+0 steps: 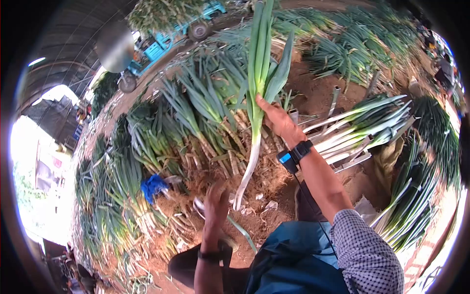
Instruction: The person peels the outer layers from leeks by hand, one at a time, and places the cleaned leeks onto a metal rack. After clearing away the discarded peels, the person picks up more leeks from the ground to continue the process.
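Observation:
My right hand (pixel 278 118) is wrapped round a large green onion (pixel 255 142) where the leaves meet the stalk. The onion stands upright in front of me, green leaves at the top, its clean white stalk curving down to the left. Low down, my left hand (pixel 217 201) is a little left of the stalk's lower end. Motion blurs its fingers, and a pale strip lies beside it. Behind the hands, a row of unpeeled green onions (pixel 196 117) with soil-brown stalks and roots leans together.
To the right, peeled green onions (pixel 362 127) lie on a metal rack (pixel 355 162). A blue bundle (pixel 154 188) sits among the roots at left. More onion heaps (pixel 352 49) cover the far ground. A blue cart (pixel 156 49) stands behind, and peelings (pixel 270 206) litter the soil.

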A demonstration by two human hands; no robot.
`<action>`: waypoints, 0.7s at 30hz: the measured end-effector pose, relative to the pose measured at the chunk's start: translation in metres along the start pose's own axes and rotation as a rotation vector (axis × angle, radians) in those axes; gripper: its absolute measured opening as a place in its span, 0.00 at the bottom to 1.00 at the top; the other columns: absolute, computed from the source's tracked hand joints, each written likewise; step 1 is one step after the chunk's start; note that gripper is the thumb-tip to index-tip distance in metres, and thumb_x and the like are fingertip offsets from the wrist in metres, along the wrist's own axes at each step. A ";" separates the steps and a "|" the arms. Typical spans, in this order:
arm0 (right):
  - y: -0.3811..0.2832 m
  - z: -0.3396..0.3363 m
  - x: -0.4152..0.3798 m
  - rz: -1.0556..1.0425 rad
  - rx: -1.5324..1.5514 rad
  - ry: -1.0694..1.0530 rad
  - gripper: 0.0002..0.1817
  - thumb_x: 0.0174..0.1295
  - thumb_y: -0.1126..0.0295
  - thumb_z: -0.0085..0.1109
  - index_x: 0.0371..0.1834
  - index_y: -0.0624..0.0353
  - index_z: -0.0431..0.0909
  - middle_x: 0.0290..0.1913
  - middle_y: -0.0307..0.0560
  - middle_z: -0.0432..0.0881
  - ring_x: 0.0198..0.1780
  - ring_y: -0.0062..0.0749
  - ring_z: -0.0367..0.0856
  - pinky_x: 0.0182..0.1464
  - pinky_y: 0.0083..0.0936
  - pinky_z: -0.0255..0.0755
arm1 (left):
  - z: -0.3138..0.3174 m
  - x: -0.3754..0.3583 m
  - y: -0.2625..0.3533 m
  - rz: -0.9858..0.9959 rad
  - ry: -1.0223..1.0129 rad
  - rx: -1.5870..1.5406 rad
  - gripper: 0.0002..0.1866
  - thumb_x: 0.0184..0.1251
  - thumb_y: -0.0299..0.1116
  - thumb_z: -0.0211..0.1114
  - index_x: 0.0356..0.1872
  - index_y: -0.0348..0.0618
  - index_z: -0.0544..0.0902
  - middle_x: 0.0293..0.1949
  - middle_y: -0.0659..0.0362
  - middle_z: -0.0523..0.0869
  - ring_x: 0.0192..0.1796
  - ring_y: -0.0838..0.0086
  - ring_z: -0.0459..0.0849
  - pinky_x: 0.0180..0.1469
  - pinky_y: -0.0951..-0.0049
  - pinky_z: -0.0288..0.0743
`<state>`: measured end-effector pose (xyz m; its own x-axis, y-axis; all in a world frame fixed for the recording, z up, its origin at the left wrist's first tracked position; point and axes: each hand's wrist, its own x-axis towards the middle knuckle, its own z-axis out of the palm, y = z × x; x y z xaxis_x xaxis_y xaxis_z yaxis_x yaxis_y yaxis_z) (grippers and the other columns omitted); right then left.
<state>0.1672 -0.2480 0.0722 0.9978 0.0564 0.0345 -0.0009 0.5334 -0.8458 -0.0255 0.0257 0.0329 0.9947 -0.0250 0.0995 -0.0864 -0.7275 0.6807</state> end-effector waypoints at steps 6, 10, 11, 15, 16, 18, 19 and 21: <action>0.029 0.040 -0.043 0.019 -0.404 -0.271 0.30 0.60 0.63 0.73 0.62 0.65 0.74 0.62 0.62 0.79 0.59 0.42 0.80 0.63 0.33 0.77 | 0.048 0.072 0.041 -0.218 -0.223 -0.741 0.25 0.77 0.52 0.58 0.57 0.37 0.77 0.45 0.54 0.84 0.42 0.71 0.83 0.42 0.68 0.81; 0.102 0.010 -0.032 -0.201 -0.651 -0.428 0.27 0.59 0.64 0.74 0.58 0.64 0.75 0.63 0.64 0.78 0.57 0.41 0.82 0.59 0.31 0.79 | 0.069 0.068 0.014 -0.324 -0.119 -1.046 0.20 0.77 0.47 0.60 0.54 0.39 0.78 0.41 0.60 0.83 0.36 0.78 0.83 0.35 0.73 0.83; 0.111 0.005 -0.034 -0.198 -0.639 -0.439 0.26 0.58 0.63 0.75 0.54 0.64 0.77 0.58 0.61 0.79 0.52 0.38 0.81 0.54 0.30 0.78 | 0.067 0.064 0.011 -0.354 -0.110 -1.065 0.17 0.78 0.45 0.60 0.53 0.40 0.79 0.41 0.61 0.83 0.33 0.79 0.83 0.35 0.72 0.84; 0.083 0.024 -0.055 0.104 -0.518 -0.282 0.24 0.53 0.56 0.80 0.43 0.64 0.85 0.35 0.42 0.83 0.35 0.24 0.76 0.35 0.26 0.72 | 0.077 0.049 0.028 -0.275 -0.020 -1.392 0.14 0.79 0.41 0.57 0.53 0.41 0.77 0.41 0.58 0.83 0.34 0.70 0.84 0.36 0.63 0.87; 0.066 0.035 -0.062 0.189 -0.528 -0.222 0.23 0.53 0.56 0.80 0.41 0.64 0.86 0.32 0.38 0.83 0.33 0.22 0.74 0.32 0.26 0.71 | 0.076 0.048 0.031 -0.306 -0.017 -1.400 0.15 0.80 0.42 0.56 0.53 0.41 0.76 0.40 0.57 0.83 0.35 0.69 0.84 0.36 0.63 0.86; 0.060 0.036 -0.063 0.098 -0.390 -0.304 0.24 0.53 0.55 0.80 0.44 0.63 0.86 0.35 0.40 0.85 0.34 0.22 0.76 0.35 0.26 0.73 | 0.076 0.049 0.035 -0.361 -0.014 -1.417 0.17 0.81 0.44 0.53 0.54 0.40 0.75 0.39 0.55 0.82 0.35 0.66 0.83 0.37 0.61 0.84; 0.061 0.036 -0.061 0.128 -0.352 -0.317 0.25 0.52 0.57 0.81 0.47 0.62 0.85 0.39 0.41 0.86 0.38 0.24 0.78 0.38 0.26 0.74 | 0.077 0.051 0.030 -0.380 -0.066 -1.451 0.17 0.81 0.45 0.52 0.53 0.40 0.74 0.38 0.55 0.81 0.35 0.65 0.83 0.37 0.61 0.83; 0.063 0.037 -0.059 0.189 -0.271 -0.346 0.30 0.51 0.59 0.82 0.55 0.62 0.83 0.47 0.43 0.87 0.45 0.28 0.83 0.44 0.26 0.77 | 0.073 0.055 0.025 -0.418 -0.166 -1.515 0.19 0.82 0.46 0.49 0.53 0.39 0.73 0.37 0.54 0.80 0.35 0.64 0.81 0.38 0.62 0.80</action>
<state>0.1054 -0.1863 0.0372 0.9011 0.4337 0.0027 -0.1175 0.2502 -0.9610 0.0309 -0.0435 0.0022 0.9475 -0.1522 -0.2813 0.3125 0.6279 0.7128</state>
